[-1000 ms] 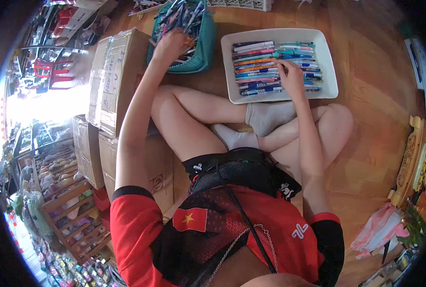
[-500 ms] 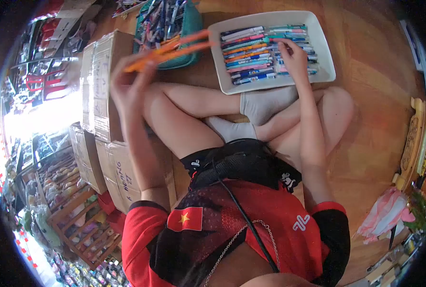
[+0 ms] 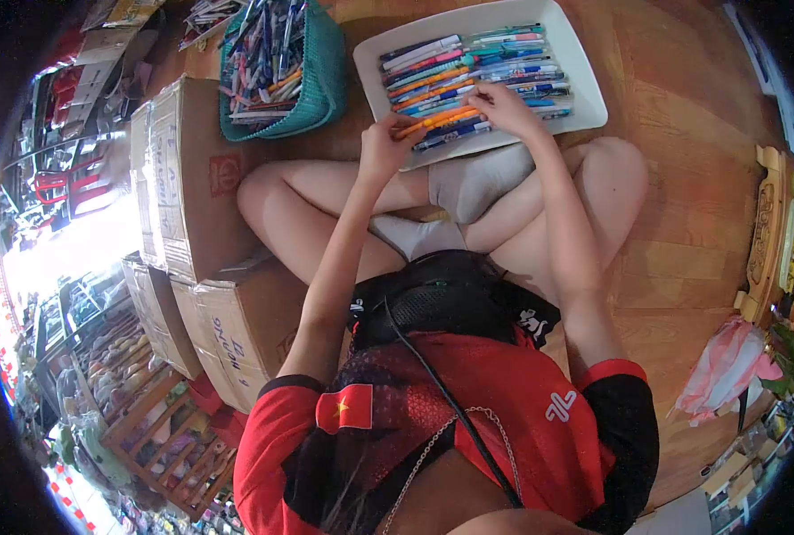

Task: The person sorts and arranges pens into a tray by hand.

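Observation:
Orange pens (image 3: pixel 442 119) lie across the front part of the left column of pens, over the white tray (image 3: pixel 597 89). My left hand (image 3: pixel 384 148) pinches their left end at the tray's near left edge. At their other end, the fingers of my right hand (image 3: pixel 504 111) are closed around the tips. Two columns of pens, blue, white, pink, teal and orange, are laid side by side in the tray. Part of the near rows is hidden behind my hands. The exact number of pens held is hard to make out.
Left of the tray stands a teal basket (image 3: pixel 326 82) heaped with loose pens. Cardboard boxes (image 3: pixel 203 169) are stacked at my left, beside my crossed legs. More pens (image 3: pixel 208 20) lie behind the basket. A pink and white cloth (image 3: pixel 725 370) is on the right.
My left hand has carried the orange pens from beside the basket rightward to the tray. My right hand has shifted left and closed on their other end. The camera view has shifted slightly.

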The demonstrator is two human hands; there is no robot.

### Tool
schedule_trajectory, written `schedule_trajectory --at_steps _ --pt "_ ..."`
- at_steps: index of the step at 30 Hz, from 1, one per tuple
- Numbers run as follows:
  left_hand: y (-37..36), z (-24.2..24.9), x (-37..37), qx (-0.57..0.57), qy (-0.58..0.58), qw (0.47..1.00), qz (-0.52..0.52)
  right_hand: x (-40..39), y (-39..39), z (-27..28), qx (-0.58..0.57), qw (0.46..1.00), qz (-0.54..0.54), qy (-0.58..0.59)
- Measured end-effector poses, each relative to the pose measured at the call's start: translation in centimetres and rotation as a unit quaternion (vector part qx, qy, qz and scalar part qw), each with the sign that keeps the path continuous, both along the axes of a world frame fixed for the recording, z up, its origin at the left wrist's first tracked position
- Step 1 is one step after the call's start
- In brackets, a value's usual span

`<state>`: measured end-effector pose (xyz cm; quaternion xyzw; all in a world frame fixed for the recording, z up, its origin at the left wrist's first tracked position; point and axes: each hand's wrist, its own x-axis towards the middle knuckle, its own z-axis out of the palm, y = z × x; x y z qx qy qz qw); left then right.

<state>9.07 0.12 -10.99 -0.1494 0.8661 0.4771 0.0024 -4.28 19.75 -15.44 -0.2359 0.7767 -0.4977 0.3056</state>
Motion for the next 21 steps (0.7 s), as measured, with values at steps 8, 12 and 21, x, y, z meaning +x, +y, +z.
schedule_trajectory --at_steps 8,12,21 --pt "0.2 -2.5 -0.6 -0.255 0.022 0.962 -0.098 0.3 -0.2 -2.4 0.042 0.992 -0.007 0.122" --pt "0.4 -2.3 -0.5 -0.298 0.051 0.947 -0.106 0.7 0.0 -2.2 0.069 0.984 -0.021 0.161" --pt "0.8 -2.0 -0.5 -0.271 0.038 0.956 -0.107 0.9 0.6 -1.6 0.078 0.985 -0.007 0.153"
